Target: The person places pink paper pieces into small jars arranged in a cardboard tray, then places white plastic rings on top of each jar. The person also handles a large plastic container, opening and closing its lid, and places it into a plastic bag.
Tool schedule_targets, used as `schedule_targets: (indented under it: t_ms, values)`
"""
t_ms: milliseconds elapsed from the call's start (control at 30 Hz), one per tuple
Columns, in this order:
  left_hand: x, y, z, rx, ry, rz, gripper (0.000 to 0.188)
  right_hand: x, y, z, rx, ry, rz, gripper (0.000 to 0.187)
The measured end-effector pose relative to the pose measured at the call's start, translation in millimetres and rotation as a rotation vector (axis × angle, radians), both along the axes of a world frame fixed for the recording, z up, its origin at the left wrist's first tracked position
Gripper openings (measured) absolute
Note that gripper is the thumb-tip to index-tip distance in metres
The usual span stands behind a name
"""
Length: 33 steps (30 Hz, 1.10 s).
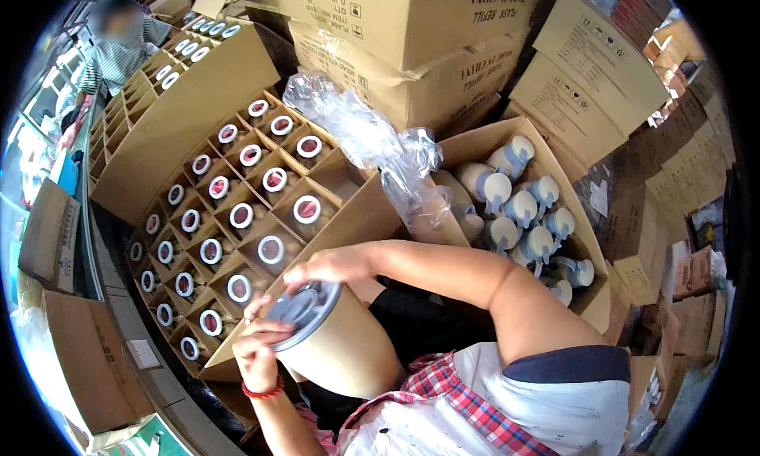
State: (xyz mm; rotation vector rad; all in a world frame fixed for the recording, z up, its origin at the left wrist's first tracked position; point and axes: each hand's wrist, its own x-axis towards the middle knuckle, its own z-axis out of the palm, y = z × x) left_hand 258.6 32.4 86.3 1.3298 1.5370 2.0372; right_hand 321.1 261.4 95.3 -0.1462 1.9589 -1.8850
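A wide cream cylindrical container (348,349) with a grey round end cap (307,304) leans tilted against my lap. It looks like a flask body, but its exact kind is unclear. My left hand (260,349) has its fingers bent over the cap's near left edge. From the far side, my right hand (332,266) curls over the cap's rim, its fingers partly blurred. Just beyond my hands stands a partitioned cardboard box (336,226) of glass flask liners (271,248) with white rings and reddish mouths. The box's far right corner cell holds no liner.
To the right, an open carton (582,210) holds several jugs (518,207) with blue-grey tops. Clear plastic wrap (348,115) drapes between the boxes. Stacked cartons (467,36) rise behind. Another divided box (186,112) stands far left, near a person (119,48) in a striped top.
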Motion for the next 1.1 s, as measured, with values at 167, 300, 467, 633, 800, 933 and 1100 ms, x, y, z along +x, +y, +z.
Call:
schedule_targets:
  t_ms: [167, 300, 467, 633, 800, 933, 1100]
  values:
    - [-15, -20, -42, 0.022, -0.356, 0.048, 0.03, 7, 10, 48, 0.486, 0.059, 0.121, 0.055]
    - [24, 24, 58, -0.357, 0.134, 0.233, 0.015, -47, 8, -47, -0.683, -0.415, 0.191, 0.064]
    - [29, 40, 71, -0.458, 0.293, 0.173, 0.011, -40, -5, -45, -0.94, -0.482, 0.184, 0.058]
    - [-11, -32, -34, 0.116, -0.38, -0.219, 0.031, 9, -3, 27, 0.376, 0.414, 0.14, 0.058]
    - [2, -5, 16, -0.227, -0.179, 0.026, 0.024, -23, 17, -18, -0.196, -0.197, 0.05, 0.068]
    - [46, 39, 77, -0.592, 0.509, 0.445, 0.011, -49, -18, -58, -1.064, -0.533, 0.234, 0.07]
    - [2, -12, 10, -0.105, -0.035, 0.073, 0.023, -7, -6, -17, -0.285, -0.067, 0.049, 0.067]
